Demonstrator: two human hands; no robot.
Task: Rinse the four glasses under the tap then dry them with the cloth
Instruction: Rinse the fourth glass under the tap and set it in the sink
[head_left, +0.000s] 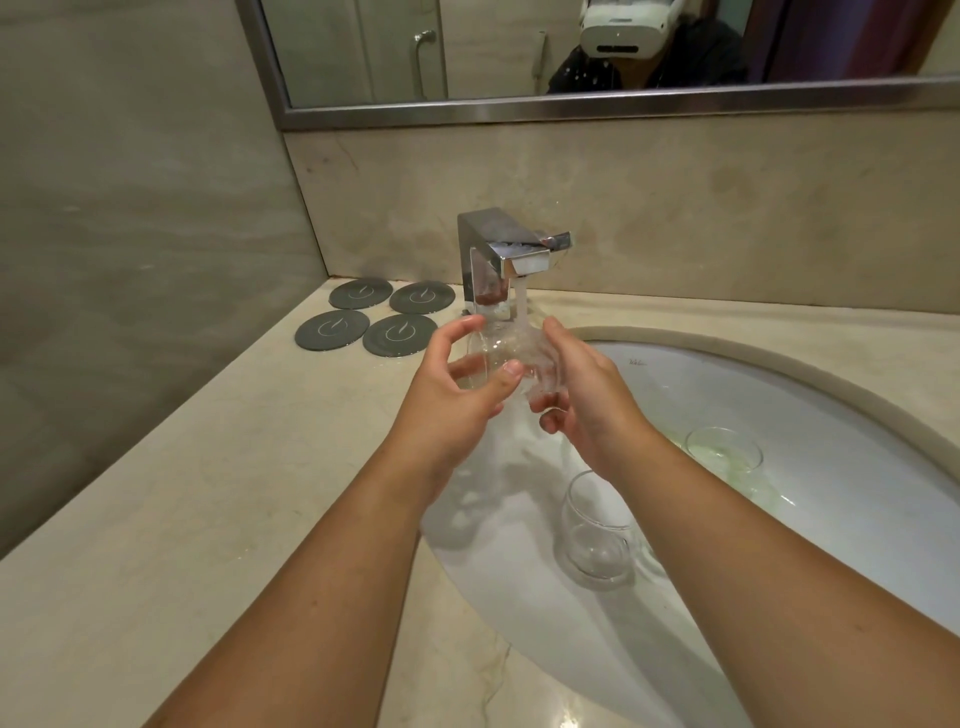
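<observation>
Left hand (457, 384): curling around the glass (501, 348), thumb pressing its near side.
Right hand (582, 395): cupping the glass's far side, fingers bent, under the tap (511, 254).

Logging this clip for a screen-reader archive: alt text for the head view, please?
A left hand and a right hand hold a clear glass under water running from a chrome tap over a white sink. A near glass and a far glass sit in the basin; four grey coasters lie on the counter left of the tap.

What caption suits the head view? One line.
A glass in left hand and right hand under the running tap; two glasses sit in the sink.
</observation>
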